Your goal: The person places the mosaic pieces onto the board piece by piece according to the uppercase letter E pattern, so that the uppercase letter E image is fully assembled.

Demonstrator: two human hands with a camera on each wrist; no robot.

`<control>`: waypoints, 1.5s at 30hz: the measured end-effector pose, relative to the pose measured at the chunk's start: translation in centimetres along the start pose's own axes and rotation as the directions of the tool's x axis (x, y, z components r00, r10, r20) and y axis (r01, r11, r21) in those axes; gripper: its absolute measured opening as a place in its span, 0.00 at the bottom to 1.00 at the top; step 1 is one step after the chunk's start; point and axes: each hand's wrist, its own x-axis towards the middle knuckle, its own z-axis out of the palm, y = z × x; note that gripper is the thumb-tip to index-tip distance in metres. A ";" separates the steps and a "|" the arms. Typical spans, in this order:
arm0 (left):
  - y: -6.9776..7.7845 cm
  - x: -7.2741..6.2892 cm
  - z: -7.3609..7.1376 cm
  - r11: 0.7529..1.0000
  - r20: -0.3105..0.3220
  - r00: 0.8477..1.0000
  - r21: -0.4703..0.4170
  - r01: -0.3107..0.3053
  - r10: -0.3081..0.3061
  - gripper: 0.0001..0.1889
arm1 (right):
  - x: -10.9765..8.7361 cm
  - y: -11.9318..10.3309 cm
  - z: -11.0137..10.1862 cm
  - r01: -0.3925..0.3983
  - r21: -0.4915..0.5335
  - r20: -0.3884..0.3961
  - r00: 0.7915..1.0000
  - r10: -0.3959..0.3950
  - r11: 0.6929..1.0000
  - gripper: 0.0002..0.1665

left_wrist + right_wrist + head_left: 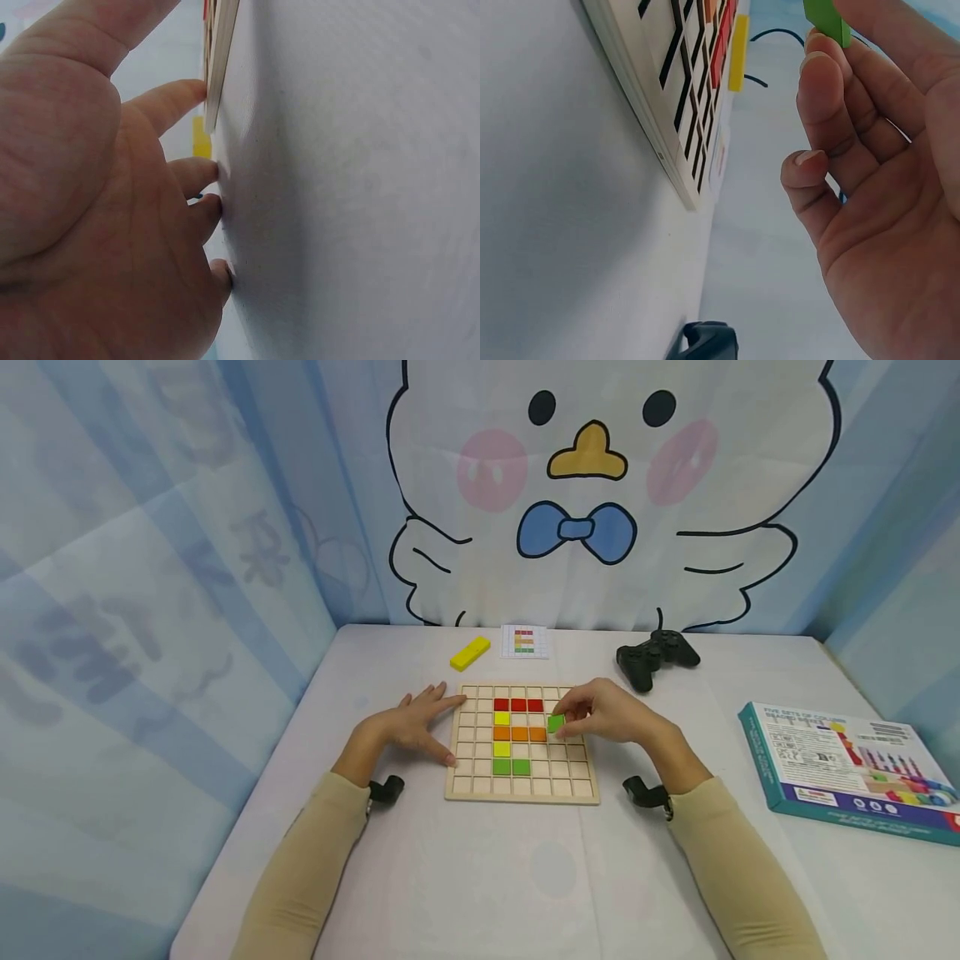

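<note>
A wooden grid board [465, 787] lies on the table between both hands. Red, yellow, orange and green square tiles fill some cells; two green tiles [512, 767] sit in the lowest coloured row. My right hand [611, 714] pinches a green tile [555, 723] between thumb and fingers, above the board's right side. The same green tile [827, 21] shows lifted off the board in the right wrist view. My left hand [411, 720] rests at the board's left edge, fingers spread, with thumb and index finger touching the frame and the other fingertips on the table.
Behind the board lie a yellow block [470, 653] and a pattern card [524, 642] with coloured rows. A black game controller [657, 658] is at the back right. A flat product box [855, 772] lies on the right. A printed curtain [480, 568] hangs behind the table.
</note>
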 end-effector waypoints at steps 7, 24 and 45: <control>0.0 -0.1 0.0 1.000 0.000 1.000 0.002 -0.002 0.002 0.62 | 0.6 -0.6 1.0 -0.003 0.015 0.086 0.996 0.002 1.000 0.14; 0.0 -0.2 -0.2 1.000 0.003 1.000 -0.002 0.003 -0.003 0.62 | 1.4 -1.3 3.1 0.039 0.003 0.283 0.958 -0.038 0.999 0.12; 0.1 -0.1 -0.1 1.000 0.003 1.000 -0.004 -0.005 0.005 0.61 | 1.2 -1.3 3.8 0.007 -0.016 0.293 0.956 -0.002 1.000 0.17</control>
